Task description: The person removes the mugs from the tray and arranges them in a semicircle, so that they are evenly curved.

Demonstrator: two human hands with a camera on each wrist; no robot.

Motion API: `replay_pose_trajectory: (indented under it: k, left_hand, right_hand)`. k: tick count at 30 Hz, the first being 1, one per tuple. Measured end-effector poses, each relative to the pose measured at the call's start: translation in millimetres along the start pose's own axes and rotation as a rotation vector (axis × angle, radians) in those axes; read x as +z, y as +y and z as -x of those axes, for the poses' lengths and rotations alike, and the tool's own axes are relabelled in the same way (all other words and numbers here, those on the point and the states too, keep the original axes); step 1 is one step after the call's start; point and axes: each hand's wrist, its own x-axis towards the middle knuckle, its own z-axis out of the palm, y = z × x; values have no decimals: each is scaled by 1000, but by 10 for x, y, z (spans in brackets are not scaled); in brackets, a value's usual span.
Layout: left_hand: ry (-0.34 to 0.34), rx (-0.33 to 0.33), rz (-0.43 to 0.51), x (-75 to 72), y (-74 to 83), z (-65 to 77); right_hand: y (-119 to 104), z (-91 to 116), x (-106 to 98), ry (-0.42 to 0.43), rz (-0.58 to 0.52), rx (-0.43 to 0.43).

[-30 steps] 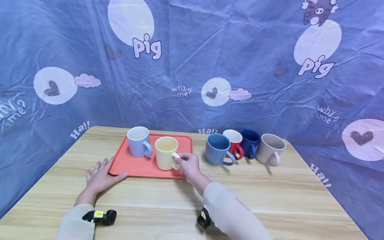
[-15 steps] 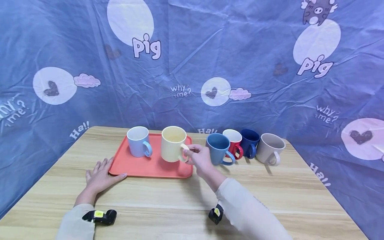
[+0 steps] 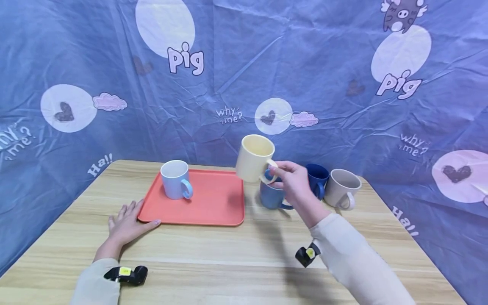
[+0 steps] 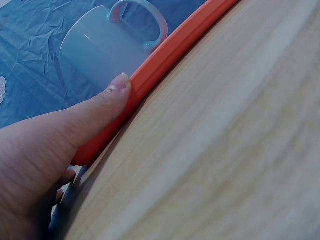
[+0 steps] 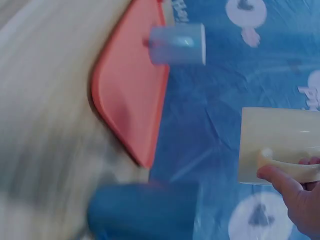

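My right hand (image 3: 295, 182) pinches the handle of a cream mug (image 3: 253, 160) and holds it up in the air, slightly tilted, right of the tray. In the right wrist view the cream mug (image 5: 280, 135) shows with thumb and fingers at its handle. My left hand (image 3: 127, 226) rests spread at the near left corner of the red tray (image 3: 206, 207); in the left wrist view its thumb lies along the tray's rim (image 4: 145, 80). A light blue mug (image 3: 175, 180) stands upright on the tray's left part, its handle toward the right.
Behind and below my right hand stands a medium blue mug (image 3: 270, 197), partly covered. A navy mug (image 3: 315, 178) and a grey mug (image 3: 343, 188) stand farther right on the wooden table (image 3: 213, 262). A blue printed cloth (image 3: 213, 84) hangs behind the table.
My right hand has lifted the cream mug off the tray and carried it up and to the right, now hiding the red mug. My left hand has stayed at the tray corner.
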Motion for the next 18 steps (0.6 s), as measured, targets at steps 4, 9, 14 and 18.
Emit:
replay_pose_trajectory:
  k: [4, 9, 14, 18]
  left_hand:
    - [2, 2, -4, -10, 10, 5]
    - [-5, -2, -12, -8, 18, 10]
    - [-7, -7, -8, -7, 16, 9]
    - [-4, -4, -9, -5, 8, 6]
  right_hand:
    - [-187, -9, -256, 38, -16, 2]
    - [-355, -7, -634, 68, -68, -33]
    - [-483, 24, -1042, 112, -134, -76]
    - [-546, 49, -1395, 147, -173, -90]
